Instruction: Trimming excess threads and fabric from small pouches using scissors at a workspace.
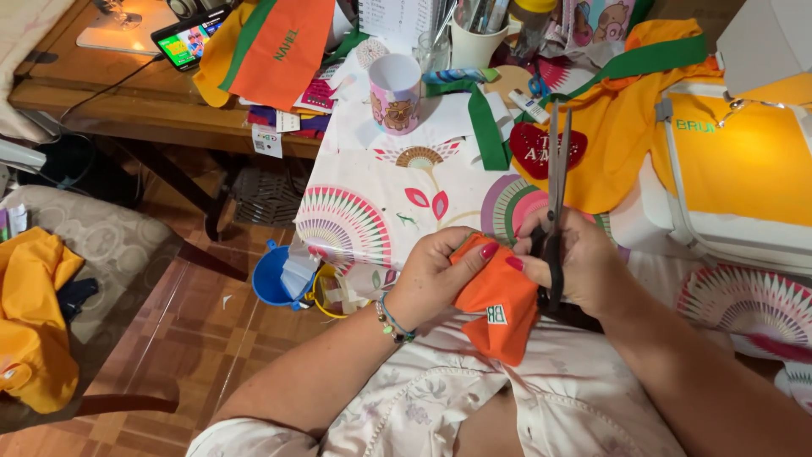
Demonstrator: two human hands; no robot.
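Orange fabric (499,306), a small bunched piece with a stitched patch, is sitting in the lower centre of the frame, just above the person's lap. The left hand (440,275) is gripping it from the left side, fingers (489,250) curled closed over its upper edge. The right hand (575,262) is closed through the black handles of a pair of scissors (556,199), whose blades are standing nearly upright, tips pointing toward the top of the frame and lying together. The cloth is lying immediately left of the scissor handles, touching both hands, its long axis running down toward the lap. Behind, a table covered in a patterned cloth (381,203) is carrying a pink mug (395,91) at upper centre.
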